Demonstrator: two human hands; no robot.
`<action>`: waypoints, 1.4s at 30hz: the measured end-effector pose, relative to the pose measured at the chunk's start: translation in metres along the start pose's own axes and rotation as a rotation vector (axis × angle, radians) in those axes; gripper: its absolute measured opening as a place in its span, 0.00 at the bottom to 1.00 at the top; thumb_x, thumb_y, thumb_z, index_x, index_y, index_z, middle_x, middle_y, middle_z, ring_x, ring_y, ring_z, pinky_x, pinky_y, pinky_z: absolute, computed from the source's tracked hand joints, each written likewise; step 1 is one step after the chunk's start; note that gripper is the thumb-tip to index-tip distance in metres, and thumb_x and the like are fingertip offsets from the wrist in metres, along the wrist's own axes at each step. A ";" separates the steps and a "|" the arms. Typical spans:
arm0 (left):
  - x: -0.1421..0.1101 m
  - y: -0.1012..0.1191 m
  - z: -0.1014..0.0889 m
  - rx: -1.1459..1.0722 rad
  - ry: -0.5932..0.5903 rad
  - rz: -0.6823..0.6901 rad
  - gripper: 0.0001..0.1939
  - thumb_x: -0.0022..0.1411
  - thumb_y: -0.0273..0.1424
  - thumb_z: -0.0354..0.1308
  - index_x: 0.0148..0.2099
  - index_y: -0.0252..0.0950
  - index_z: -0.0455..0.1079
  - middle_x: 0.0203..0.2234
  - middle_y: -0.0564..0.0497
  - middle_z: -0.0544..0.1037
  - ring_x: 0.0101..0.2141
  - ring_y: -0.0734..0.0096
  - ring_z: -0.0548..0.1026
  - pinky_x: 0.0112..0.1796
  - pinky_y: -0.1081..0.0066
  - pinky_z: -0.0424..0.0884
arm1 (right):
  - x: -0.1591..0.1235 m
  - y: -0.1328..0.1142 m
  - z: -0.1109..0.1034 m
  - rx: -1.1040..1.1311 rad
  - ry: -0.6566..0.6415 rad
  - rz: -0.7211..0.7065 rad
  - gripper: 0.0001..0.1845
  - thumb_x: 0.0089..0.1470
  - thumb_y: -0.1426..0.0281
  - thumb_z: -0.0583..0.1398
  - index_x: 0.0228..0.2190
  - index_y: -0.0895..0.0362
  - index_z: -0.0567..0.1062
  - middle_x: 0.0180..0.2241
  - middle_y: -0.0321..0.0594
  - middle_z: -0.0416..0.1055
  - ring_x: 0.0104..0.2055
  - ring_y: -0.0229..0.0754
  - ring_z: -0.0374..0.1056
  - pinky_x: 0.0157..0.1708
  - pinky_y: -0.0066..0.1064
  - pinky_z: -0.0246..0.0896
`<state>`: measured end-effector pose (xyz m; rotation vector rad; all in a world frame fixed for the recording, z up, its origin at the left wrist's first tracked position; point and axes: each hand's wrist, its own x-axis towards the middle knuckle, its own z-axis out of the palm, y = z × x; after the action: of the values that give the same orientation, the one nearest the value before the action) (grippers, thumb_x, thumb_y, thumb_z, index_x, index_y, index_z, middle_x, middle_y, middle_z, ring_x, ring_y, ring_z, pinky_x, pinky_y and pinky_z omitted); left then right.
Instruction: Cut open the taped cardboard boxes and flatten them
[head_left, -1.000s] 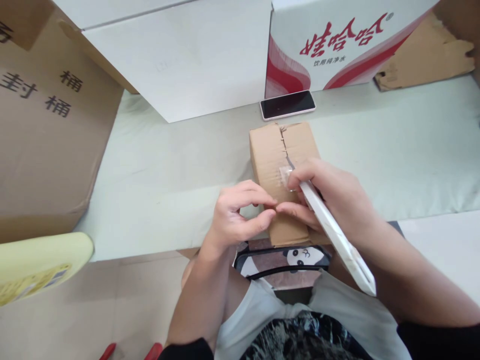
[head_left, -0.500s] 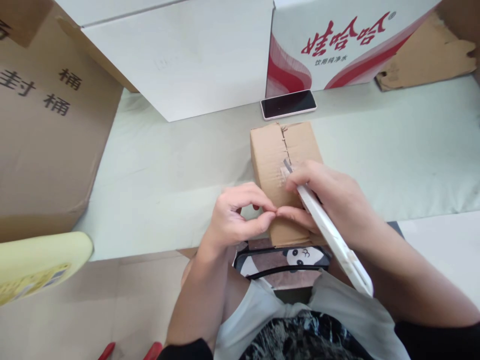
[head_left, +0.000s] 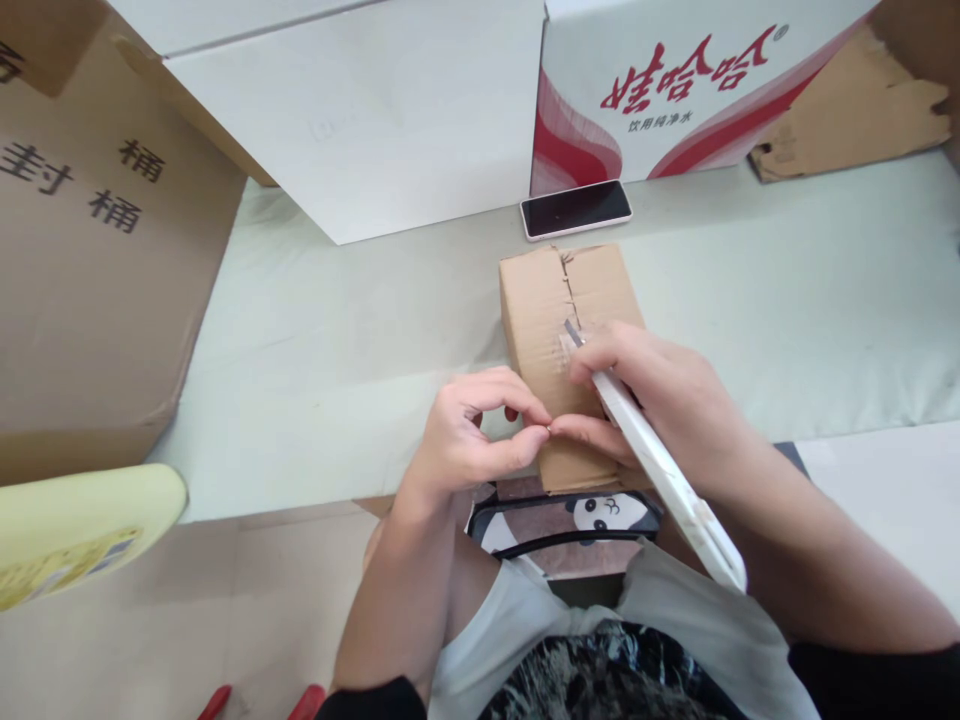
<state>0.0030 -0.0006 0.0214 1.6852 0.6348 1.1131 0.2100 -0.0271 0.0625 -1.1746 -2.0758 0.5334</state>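
Brown box (head_left: 534, 300) closed, seam partly parted

I read the left hand (head_left: 461, 425) as pinched, thumb and forefinger tips together against a right fingertip; a speck shows there, but I can't tell what it is. The right hand (head_left: 667, 390) wraps a slim, smooth white cutter (head_left: 670, 485), its grey blade out over the box's top.

The box sits beneath both hands, near the table's near edge. By my judgement the work is partway: a ragged dark line runs down the far stretch of seam, while glossy clear tape (head_left: 567, 350) clings mid-top and the flaps lie down. The near seam is hidden from me. The cardboard looks matt and creased.

Beyond, a flat, glossy phone (head_left: 576, 210) lies on softly wrinkled pale green cloth (head_left: 352, 360), before a smooth white carton (head_left: 375, 120). A big brown carton (head_left: 105, 290) stands left.
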 end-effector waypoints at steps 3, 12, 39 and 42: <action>0.000 0.000 0.000 0.015 -0.002 0.004 0.05 0.56 0.25 0.66 0.29 0.38 0.76 0.22 0.52 0.80 0.24 0.74 0.74 0.28 0.72 0.72 | 0.000 0.000 0.000 0.000 0.003 -0.007 0.13 0.63 0.55 0.64 0.36 0.50 0.70 0.32 0.37 0.74 0.28 0.40 0.68 0.26 0.33 0.59; 0.001 0.001 0.000 -0.001 -0.004 0.026 0.07 0.55 0.22 0.65 0.28 0.37 0.75 0.21 0.53 0.79 0.23 0.76 0.72 0.28 0.74 0.71 | 0.000 0.002 0.001 -0.012 0.009 -0.032 0.13 0.62 0.57 0.65 0.37 0.51 0.70 0.33 0.37 0.74 0.28 0.39 0.67 0.26 0.32 0.59; -0.168 0.036 -0.126 1.002 0.464 -1.105 0.10 0.54 0.34 0.61 0.32 0.34 0.81 0.25 0.48 0.82 0.31 0.61 0.79 0.38 0.67 0.75 | -0.004 0.017 0.001 0.056 -0.011 0.042 0.19 0.51 0.66 0.73 0.38 0.49 0.69 0.32 0.38 0.71 0.32 0.46 0.66 0.32 0.38 0.57; -0.186 0.027 -0.128 1.048 0.462 -1.115 0.17 0.57 0.31 0.56 0.43 0.32 0.82 0.38 0.45 0.87 0.43 0.59 0.83 0.50 0.67 0.76 | -0.001 0.016 -0.001 0.072 -0.027 0.075 0.20 0.50 0.66 0.73 0.37 0.49 0.69 0.30 0.38 0.71 0.30 0.44 0.64 0.31 0.38 0.55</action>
<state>-0.1959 -0.1056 -0.0113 1.3722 2.3773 0.2678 0.2205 -0.0201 0.0522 -1.2128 -2.0244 0.6568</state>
